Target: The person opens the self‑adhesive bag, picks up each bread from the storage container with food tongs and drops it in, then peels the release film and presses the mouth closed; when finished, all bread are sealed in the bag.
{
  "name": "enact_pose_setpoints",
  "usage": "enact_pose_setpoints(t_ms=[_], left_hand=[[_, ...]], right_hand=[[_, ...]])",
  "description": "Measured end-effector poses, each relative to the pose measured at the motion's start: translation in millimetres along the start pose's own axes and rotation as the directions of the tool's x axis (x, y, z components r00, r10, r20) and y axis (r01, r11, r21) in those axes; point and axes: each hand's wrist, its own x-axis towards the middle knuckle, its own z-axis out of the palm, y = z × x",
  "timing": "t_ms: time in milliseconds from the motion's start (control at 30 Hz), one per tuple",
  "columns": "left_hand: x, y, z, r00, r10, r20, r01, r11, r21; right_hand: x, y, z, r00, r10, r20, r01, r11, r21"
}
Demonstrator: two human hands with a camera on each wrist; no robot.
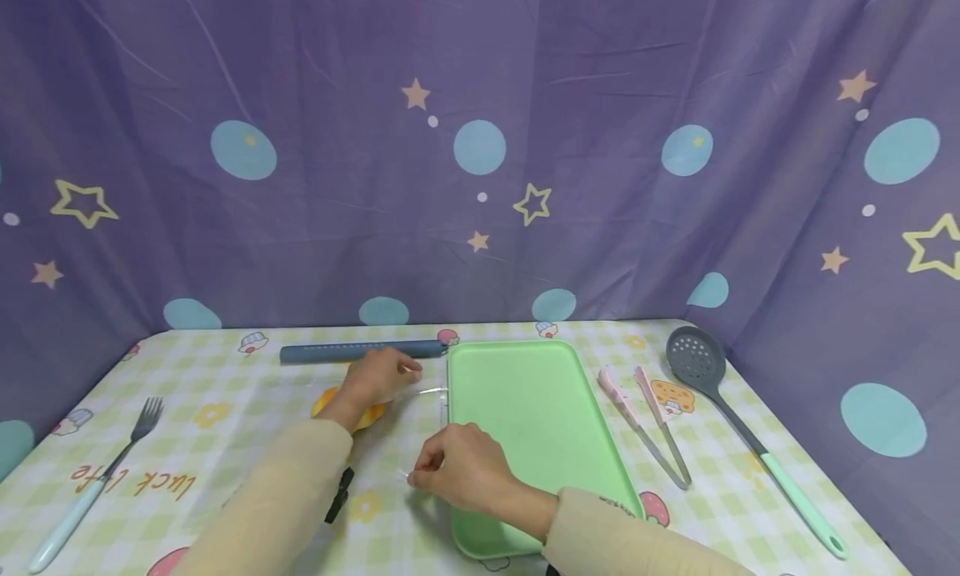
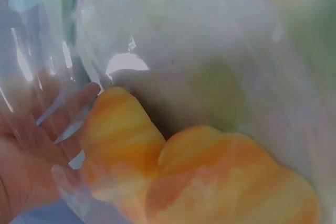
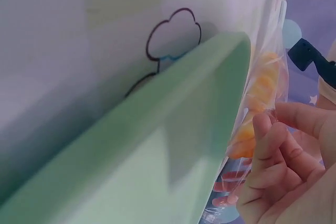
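Observation:
Two golden croissant-like rolls (image 2: 231, 182) lie together within or beneath a clear plastic bag (image 3: 286, 77); I cannot tell how the film folds round them. My left hand (image 1: 381, 378) reaches over the rolls, its forearm hiding part of them in the head view. Its fingers are loosely extended, thumb apart, and clear film crosses in front of them in the left wrist view. Near the left edge of the green tray (image 1: 525, 426), my right hand (image 1: 467, 469) pinches the edge of the clear plastic between thumb and index finger. The tray lies partly beneath this hand.
Behind my left hand lies a long dark blue roll-shaped item (image 1: 360, 352). A fork (image 1: 116, 468) is at the far left. Pink-tipped tongs (image 1: 652, 430) and a grey skimmer (image 1: 742, 426) with a mint handle lie right of the tray. A purple curtain (image 1: 480, 76) hangs behind the table.

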Motion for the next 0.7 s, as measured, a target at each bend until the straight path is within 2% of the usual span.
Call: enact_pose_setpoints(t_ms=[167,433,700], left_hand=[[0.4,1.2,1.5,1.000,-0.009,-0.008,0.009,1.000,0.012],[0.6,-1.7,-6.6,1.000,0.008,-0.006,-0.008,1.000,0.003],[-2.4,-5.4,-12.3,1.000,-0.024,-0.006,0.023,0.993,-0.120]], right_hand=[[-0.4,0.8,1.1,1.000,0.018,0.006,-0.018,1.000,0.011],[0.6,0.4,0.6,0.998,0.055,0.016,-0.055,0.998,-0.007],[-0.7,1.8,2.3,0.998,0.058,0.038,-0.060,0.997,0.054]])
